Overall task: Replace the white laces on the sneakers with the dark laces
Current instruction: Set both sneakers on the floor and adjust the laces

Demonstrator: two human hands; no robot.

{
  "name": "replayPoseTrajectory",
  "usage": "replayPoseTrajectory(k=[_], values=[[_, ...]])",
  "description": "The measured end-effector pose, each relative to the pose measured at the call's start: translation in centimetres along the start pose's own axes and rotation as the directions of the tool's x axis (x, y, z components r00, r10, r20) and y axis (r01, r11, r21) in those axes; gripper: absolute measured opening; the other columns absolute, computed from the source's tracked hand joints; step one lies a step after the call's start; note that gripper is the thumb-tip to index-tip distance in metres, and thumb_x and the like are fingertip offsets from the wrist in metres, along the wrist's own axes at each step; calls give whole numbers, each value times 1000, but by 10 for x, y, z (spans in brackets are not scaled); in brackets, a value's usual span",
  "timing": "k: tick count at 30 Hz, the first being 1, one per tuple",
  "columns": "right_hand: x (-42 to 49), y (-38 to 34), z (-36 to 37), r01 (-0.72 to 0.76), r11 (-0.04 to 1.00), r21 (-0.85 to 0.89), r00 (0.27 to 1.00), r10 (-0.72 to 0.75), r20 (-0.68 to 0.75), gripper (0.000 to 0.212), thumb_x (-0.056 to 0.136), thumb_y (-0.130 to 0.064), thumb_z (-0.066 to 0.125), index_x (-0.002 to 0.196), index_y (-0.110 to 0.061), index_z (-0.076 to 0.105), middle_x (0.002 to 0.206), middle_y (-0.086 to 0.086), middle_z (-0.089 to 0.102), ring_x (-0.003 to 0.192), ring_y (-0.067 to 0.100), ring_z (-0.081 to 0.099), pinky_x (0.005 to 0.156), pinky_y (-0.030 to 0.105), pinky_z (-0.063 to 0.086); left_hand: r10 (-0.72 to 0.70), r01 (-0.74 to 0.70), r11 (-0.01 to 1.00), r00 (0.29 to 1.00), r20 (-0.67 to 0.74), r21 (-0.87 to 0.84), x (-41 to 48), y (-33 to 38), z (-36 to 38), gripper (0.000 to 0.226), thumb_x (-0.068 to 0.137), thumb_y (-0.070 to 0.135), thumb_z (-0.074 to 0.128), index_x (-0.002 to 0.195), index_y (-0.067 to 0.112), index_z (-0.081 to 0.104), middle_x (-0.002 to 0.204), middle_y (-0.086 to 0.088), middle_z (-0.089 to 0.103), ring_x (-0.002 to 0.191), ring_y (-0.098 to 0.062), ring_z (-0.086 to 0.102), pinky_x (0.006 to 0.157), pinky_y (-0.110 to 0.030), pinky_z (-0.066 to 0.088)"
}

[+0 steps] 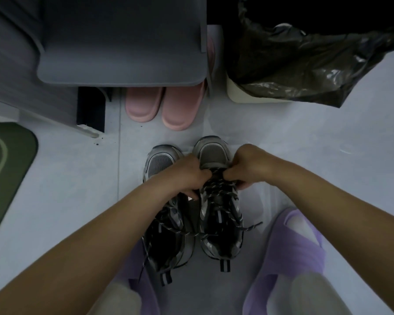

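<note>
Purple slippers [291, 242] flank two grey sneakers on the floor [316, 144], the left sneaker [160, 163] beside the right sneaker [214, 153]. Both carry dark laces [221, 197] (ends trailing loose). The left hand [187, 173] and right hand [248, 165] pinch the right sneaker's laces near its toe. Pink slippers [164, 105] lie beyond.

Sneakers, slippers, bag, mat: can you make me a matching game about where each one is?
1 sneakers
2 pink slippers
3 black bag
4 green mat

A far left of the floor
B partly under the grey chair
C draped over a white bin
D dark laces pinched by the left hand and right hand

Pairs: 1-D, 2-B, 3-C, 4-A
</note>
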State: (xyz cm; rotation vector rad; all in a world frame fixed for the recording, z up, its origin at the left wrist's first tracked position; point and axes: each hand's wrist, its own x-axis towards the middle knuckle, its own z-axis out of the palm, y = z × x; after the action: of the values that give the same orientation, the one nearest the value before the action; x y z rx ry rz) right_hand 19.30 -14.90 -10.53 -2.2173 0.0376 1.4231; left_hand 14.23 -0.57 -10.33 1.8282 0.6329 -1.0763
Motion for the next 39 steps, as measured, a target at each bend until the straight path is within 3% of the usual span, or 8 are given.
replayPoseTrajectory(k=[8,15,19,22,25,29,36,39], values=[[-42,38,29,-28,991,132,996,38,-77,66,56,-75,59,85,-17,66,80,3,71,74,17,69,73,39,58,89,-95,995,974,210,19,-32,-27,1,31,80,39,70,104,20,65,98,-2,69,89,-12,68,71,-28,59],[-43,45,35,143,990,-9,982,-143,-126,28,76,-27,64,103,-19,68,84,4,72,80,16,67,79,30,53,48,-63,988,993,108,143,-25,-33,10,12,88,15,56,97,13,49,93,-5,57,80,-21,69,75,-38,59],[-54,62,35,118,986,118,990,-108,-93,38,72,-46,73,102,-27,62,88,-7,70,83,10,66,85,32,51,235,-204,896,971,-33,395,-46,-39,10,34,88,35,59,114,16,48,107,-2,58,94,-18,60,83,-28,47],[-79,74,42,179,953,-244,938,-240,-249,32,75,-59,64,77,-27,57,68,-13,59,67,5,57,66,25,47,416,-285,793,899,-138,538,-80,-48,17,30,89,43,55,109,22,51,101,5,59,91,-13,56,76,-22,38],[-94,71,62,363,765,-532,798,-550,-247,30,78,-53,47,69,-28,58,58,-13,55,53,9,58,44,22,43,343,-264,690,939,17,674,-90,-61,39,25,93,42,45,105,21,52,103,-1,65,99,-22,60,80,-31,42],[-95,48,81,296,698,-652,876,-471,-107,27,91,-42,41,101,-23,58,100,-1,66,92,23,65,65,28,43,287,-263,605,952,103,752,-77,-53,65,19,97,21,41,109,12,53,111,-10,62,105,-30,59,82,-38,46],[-80,48,72,347,901,-261,874,-411,-260,37,82,-50,41,84,-25,69,81,-2,68,75,12,61,66,27,44,439,-377,864,888,-136,334,-67,-56,58,17,95,19,46,102,11,60,95,-5,68,88,-19,63,77,-25,46],[-82,54,80,355,799,-486,842,-499,-205,26,71,-44,46,65,-27,64,59,-5,61,50,12,57,43,25,38,439,-380,800,898,-21,465,-69,-68,62,19,95,24,45,102,12,58,103,-6,64,96,-21,59,82,-26,43]])
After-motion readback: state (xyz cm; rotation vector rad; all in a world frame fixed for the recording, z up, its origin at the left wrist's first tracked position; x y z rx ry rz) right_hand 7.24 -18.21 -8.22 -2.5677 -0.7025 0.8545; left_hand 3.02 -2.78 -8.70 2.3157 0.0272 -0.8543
